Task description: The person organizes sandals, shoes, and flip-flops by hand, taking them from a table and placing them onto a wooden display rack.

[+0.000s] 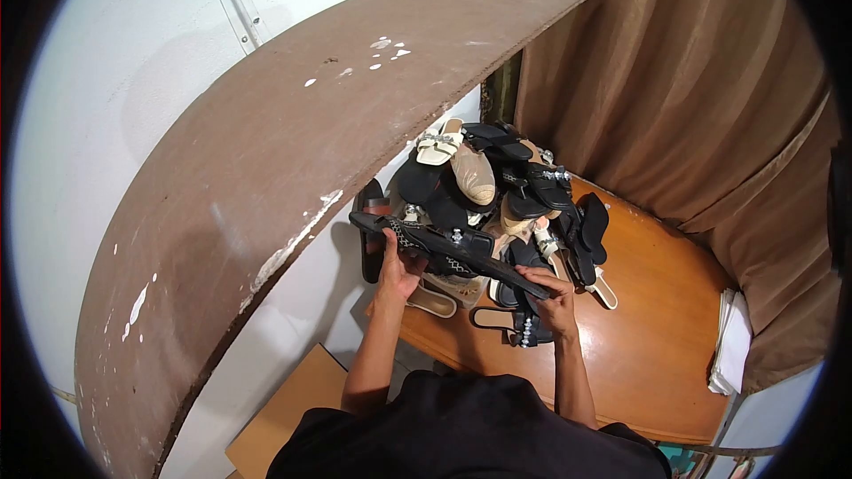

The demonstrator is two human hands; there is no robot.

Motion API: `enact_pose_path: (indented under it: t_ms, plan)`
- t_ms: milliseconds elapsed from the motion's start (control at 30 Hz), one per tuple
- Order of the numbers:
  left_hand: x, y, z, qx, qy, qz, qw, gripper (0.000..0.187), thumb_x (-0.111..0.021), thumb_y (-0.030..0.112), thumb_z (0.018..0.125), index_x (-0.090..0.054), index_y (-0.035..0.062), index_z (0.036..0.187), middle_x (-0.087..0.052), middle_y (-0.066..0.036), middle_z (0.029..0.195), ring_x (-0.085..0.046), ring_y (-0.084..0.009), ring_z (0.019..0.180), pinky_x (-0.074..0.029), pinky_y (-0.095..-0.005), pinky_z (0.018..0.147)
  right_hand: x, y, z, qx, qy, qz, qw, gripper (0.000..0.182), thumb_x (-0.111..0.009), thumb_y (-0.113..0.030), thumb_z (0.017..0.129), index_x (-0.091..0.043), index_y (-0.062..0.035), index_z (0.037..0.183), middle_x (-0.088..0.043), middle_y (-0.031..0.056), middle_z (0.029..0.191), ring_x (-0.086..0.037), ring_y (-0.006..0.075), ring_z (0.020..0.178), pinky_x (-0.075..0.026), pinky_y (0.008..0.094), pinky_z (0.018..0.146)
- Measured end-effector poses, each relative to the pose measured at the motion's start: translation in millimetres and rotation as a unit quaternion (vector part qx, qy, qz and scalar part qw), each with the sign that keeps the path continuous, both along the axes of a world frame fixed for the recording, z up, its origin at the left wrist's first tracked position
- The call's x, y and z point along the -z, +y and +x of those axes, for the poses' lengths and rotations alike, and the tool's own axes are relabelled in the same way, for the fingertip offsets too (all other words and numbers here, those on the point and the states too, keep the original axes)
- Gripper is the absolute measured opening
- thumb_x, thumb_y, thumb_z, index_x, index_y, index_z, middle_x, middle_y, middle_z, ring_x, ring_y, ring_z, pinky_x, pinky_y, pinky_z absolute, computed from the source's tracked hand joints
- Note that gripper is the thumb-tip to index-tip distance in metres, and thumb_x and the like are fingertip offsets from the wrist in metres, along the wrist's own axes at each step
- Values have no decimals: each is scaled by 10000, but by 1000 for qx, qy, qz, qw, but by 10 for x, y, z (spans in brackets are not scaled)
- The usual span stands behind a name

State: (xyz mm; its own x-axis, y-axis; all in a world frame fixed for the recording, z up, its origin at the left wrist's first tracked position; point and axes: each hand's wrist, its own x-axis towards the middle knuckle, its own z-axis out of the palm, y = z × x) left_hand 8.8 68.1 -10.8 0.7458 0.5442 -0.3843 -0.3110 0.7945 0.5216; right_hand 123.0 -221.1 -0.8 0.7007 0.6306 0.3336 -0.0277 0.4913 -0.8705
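Note:
My left hand (398,270) grips one end of a black sandal (484,263) with a pale pattern on its strap. At the sandal's other end, my right hand (552,302) has its fingers closed around the sole. The sandal is held slanted across, in front of a heap of footwear on the wooden table (657,328). In that heap are a cream slide (437,149), a plastic-wrapped beige shoe (473,176) and several black sandals. A black sandal with a jewelled strap (530,330) lies near my right hand, partly hidden behind it.
A large curved brown panel (266,115) with chipped paint juts out on the left, close to the heap. Brown curtains (639,62) hang behind the table. White papers (730,341) sit at its right edge. A cardboard box (288,408) stands lower left.

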Motion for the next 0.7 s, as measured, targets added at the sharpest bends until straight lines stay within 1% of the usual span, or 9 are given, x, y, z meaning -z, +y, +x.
enact_pose_path:
  t_ms: [33,133,200,267,400,467,567,600,700]
  plan:
    - [45,10,9,3,0,-1,1000,690,-777,622,670,-601,127,1116,-642,-25,1023,-621,-191,961,-564,-351,788,-3,3,3,-1,-9,-11,1000,341,-692,-48,776,-692,23,1109,-640,205,1187,-577,338,1188,-399,451,1085]
    - [86,16,3,24,7,8,1000,679,-785,617,669,-601,124,1097,-622,-28,1007,-606,-208,962,-545,-362,827,42,7,37,0,-1,-8,1000,353,-682,3,755,-692,25,1107,-640,208,1193,-580,325,1190,-413,424,1076]
    - [39,-42,16,13,56,5,998,682,-800,617,652,-597,126,1079,-606,-37,1001,-595,-216,943,-524,-374,867,38,-2,29,3,-3,-16,1000,356,-681,18,752,-691,26,1108,-643,206,1188,-581,320,1193,-419,414,1071]
    - [-4,-80,21,3,57,3,998,683,-804,621,650,-595,129,1075,-606,-44,1003,-590,-213,941,-520,-380,871,-47,4,12,21,33,-60,997,335,-677,38,778,-687,24,1113,-668,163,1138,-624,259,1104,-456,371,1022]
    - [-133,-22,32,-28,80,-34,996,692,-802,642,650,-588,138,1074,-607,-34,995,-574,-188,925,-500,-387,880,13,-57,38,74,102,-87,988,352,-661,78,800,-676,22,1147,-676,130,1146,-628,201,1071,-480,311,955]
    - [-201,-8,33,-38,66,-8,997,692,-798,649,653,-587,142,1074,-607,-25,987,-569,-179,922,-496,-378,867,263,-148,181,90,85,-29,992,318,-676,40,835,-666,41,1154,-695,96,1064,-638,162,958,-488,292,881]
    - [-170,36,7,-38,55,21,998,693,-790,664,654,-585,151,1072,-607,-3,970,-562,-155,910,-487,-349,822,133,-199,212,99,119,-14,988,335,-697,35,820,-663,47,1154,-699,76,1004,-625,142,898,-479,282,827]
    - [-163,26,12,-50,61,13,997,693,-787,667,656,-585,149,1071,-604,-8,965,-560,-154,906,-488,-349,818,162,-220,231,102,102,-28,989,262,-686,-7,848,-665,57,1101,-694,84,981,-648,169,922,-525,352,902]
    - [-123,-30,43,-81,93,-15,992,695,-781,672,662,-584,142,1067,-596,-18,948,-559,-155,903,-488,-348,816,261,-233,230,95,108,-28,989,256,-686,-6,849,-666,59,1095,-694,103,1013,-651,184,977,-514,354,929]
